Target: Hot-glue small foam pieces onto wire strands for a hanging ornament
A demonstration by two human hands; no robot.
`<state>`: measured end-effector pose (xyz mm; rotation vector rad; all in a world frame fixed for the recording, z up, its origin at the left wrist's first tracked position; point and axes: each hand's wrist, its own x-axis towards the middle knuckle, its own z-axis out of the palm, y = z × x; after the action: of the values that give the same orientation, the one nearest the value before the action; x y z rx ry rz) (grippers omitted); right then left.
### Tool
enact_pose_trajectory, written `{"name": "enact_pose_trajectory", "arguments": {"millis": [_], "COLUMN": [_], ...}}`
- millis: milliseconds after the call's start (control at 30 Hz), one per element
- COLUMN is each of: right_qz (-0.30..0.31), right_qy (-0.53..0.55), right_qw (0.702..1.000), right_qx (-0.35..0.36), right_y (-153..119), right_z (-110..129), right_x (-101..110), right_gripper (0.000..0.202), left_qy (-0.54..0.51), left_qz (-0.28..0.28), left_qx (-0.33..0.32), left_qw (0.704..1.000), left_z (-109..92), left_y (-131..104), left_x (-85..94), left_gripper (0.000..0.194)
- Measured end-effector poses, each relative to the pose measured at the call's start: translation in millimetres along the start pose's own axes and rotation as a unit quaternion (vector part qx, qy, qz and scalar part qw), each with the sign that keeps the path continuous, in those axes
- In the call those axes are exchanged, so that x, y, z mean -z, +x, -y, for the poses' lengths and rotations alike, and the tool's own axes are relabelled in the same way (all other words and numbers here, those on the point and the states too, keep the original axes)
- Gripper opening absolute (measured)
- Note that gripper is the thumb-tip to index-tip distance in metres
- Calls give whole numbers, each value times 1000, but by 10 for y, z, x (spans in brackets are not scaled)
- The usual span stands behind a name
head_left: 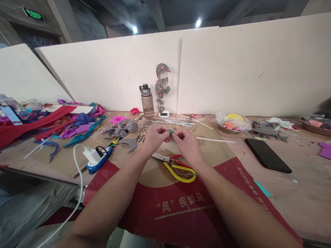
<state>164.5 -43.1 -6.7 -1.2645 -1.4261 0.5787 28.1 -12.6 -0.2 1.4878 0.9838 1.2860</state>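
My left hand [157, 135] and my right hand [185, 140] meet over the cardboard, fingertips pinched together. Between them is a small grey-green piece [171, 131], mostly covered by the fingers, so its exact kind does not show. Just below my hands lie scissors with yellow handles [181, 177] and a red-handled tool [181, 160], partly behind my right wrist. A grey felt crescent [129, 144] rests left of my left hand, beside a heap of grey felt pieces with pink dots [113, 131] and a ball of grey yarn [131, 126].
A water bottle [147, 103] and a hanging grey moon ornament [162, 70] stand by the white board [108, 72]. A blue power strip [99, 162] with a white cable is at left, near colourful fabric strips [77, 129]. At right are a black phone [267, 155] and a bowl [229, 130].
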Motion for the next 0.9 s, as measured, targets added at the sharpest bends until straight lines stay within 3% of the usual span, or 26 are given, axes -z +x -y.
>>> {"name": "enact_pose_trajectory", "arguments": {"millis": [467, 633, 900], "right_qz": [-26, 16, 29], "right_qy": [39, 80, 96], "right_qw": [998, 996, 988], "right_qx": [-50, -45, -118], "right_y": [41, 70, 186], "right_z": [-7, -73, -164], "right_x": [-15, -20, 94], "right_gripper": [17, 18, 14], "left_qy": [-27, -71, -80], "left_qz": [15, 30, 150], "left_qx": [5, 22, 109], "left_qw": [1000, 997, 979], "left_z": [-19, -29, -76], "left_y": [-23, -29, 17], "left_x": [-38, -58, 77], "left_gripper": [12, 13, 30]}}
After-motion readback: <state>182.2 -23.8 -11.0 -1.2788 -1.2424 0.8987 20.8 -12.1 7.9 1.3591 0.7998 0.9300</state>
